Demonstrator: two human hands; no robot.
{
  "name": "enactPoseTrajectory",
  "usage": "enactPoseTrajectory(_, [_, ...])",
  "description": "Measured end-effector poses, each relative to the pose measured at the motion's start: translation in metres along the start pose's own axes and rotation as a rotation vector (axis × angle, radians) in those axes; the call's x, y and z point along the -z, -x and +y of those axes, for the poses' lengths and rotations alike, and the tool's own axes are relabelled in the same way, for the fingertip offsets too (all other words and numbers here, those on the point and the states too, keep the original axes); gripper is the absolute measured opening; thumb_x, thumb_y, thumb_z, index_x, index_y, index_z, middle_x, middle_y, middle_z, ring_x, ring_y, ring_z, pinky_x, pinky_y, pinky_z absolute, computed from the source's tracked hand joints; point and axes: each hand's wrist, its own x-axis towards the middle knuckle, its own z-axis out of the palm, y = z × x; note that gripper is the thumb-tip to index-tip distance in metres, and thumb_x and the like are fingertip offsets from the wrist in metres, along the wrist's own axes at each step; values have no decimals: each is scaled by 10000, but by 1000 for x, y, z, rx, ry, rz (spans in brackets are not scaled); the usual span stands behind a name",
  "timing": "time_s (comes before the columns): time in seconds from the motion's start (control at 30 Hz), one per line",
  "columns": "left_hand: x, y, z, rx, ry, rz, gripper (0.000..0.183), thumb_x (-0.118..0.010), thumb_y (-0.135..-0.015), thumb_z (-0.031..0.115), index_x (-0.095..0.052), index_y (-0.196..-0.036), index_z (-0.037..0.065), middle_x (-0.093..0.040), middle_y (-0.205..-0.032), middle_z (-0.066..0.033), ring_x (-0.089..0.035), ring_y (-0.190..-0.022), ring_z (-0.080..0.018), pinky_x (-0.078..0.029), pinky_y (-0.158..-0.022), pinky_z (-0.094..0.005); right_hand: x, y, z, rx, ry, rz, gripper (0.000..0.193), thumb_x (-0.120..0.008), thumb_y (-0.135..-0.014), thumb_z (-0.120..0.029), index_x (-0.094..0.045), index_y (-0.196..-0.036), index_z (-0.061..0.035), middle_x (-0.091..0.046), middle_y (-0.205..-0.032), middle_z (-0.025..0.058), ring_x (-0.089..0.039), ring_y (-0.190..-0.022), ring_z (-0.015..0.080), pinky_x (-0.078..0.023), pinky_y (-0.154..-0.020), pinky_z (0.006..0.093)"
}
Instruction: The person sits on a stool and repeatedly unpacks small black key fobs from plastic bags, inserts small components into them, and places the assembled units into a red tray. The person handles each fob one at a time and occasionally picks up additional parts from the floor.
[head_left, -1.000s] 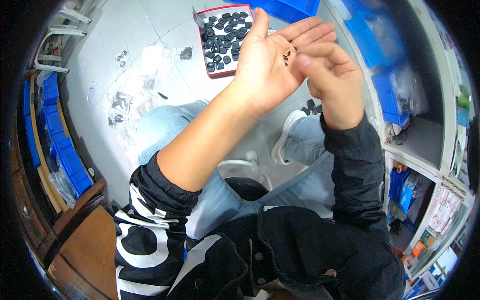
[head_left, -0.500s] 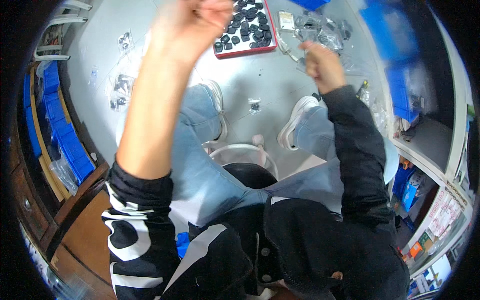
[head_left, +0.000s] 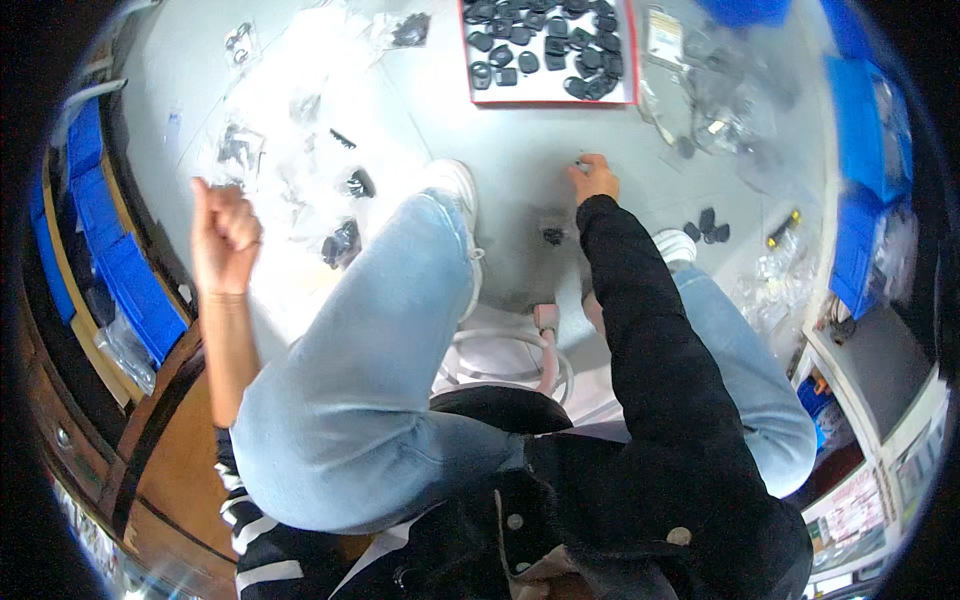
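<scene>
My left hand (head_left: 225, 235) is raised at the left, fingers curled into the palm and thumb standing out; anything inside the curl is hidden. My right hand (head_left: 597, 180) is low over the grey floor, thumb and fingertips pinching a tiny dark piece (head_left: 579, 163). Beyond it lies a shallow white box with a red rim (head_left: 555, 102), filled with several black rounded plastic pieces, like key fob shells (head_left: 527, 62). Just nearer than my right hand, a small clear bag with black bits (head_left: 552, 232) rests on the floor.
Black parts (head_left: 345, 243) and clear bags (head_left: 242, 150) lie at the left. A loose cluster of black pieces (head_left: 707, 228) sits by my right shoe. Bagged items (head_left: 725, 130) spread at the far right. Blue bins (head_left: 130, 300) line the left; a grey-white shelf (head_left: 870, 350) stands right.
My left hand has swung from the far middle to the left, away from the box. My right hand has moved left and nearer. The whole view has shifted, so the box appears further right.
</scene>
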Motion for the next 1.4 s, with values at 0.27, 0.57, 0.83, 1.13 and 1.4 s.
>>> enactPoseTrajectory(0.27, [102,1,-86,-38,245,433,352,-468,-856,371,-441,-633,101,-200,-470,55,-167,-381,-67,-161,-342,-210,-9,-16,19,200,154,30,251,-594,-734,-284,-561,-862,-71,-576,-750,89,-559,-676,224,-433,-597,335])
enactPoseTrajectory(0.57, [149,-20,-127,-2,-239,939,209,-612,-774,215,-639,-812,11,-316,-452,36,-234,-347,-85,-188,-326,-235,66,50,-64,-369,-1579,-790,172,-513,-793,-218,-446,-711,-83,-369,-649,5,-302,-503,92,-257,-453,219])
enactPoseTrajectory(0.83, [155,-34,-134,128,-434,971,200,-667,-729,158,-615,-819,-12,-341,-470,43,-240,-364,-66,-180,-337,-233,68,68,-110,-223,-1459,-998,202,-471,-851,-275,-476,-759,-95,-422,-641,-14,-352,-502,92,-274,-419,225])
enactPoseTrajectory(1.13, [149,-36,-131,120,-792,661,229,-670,-713,200,-637,-791,-13,-511,-546,3,-405,-412,-109,-330,-390,-251,51,89,-118,-361,-1415,-961,107,-493,-832,-219,-497,-813,-114,-502,-742,-9,-447,-588,104,-320,-460,225])
enactPoseTrajectory(1.4, [102,-35,-146,-65,-1480,435,219,-607,-688,190,-638,-750,-17,-566,-576,-167,-560,-520,-211,-448,-539,-302,45,111,-157,-428,-1238,-927,334,-391,-882,-170,-409,-1106,77,-481,-1079,171,-472,-1031,265,-379,-921,368])
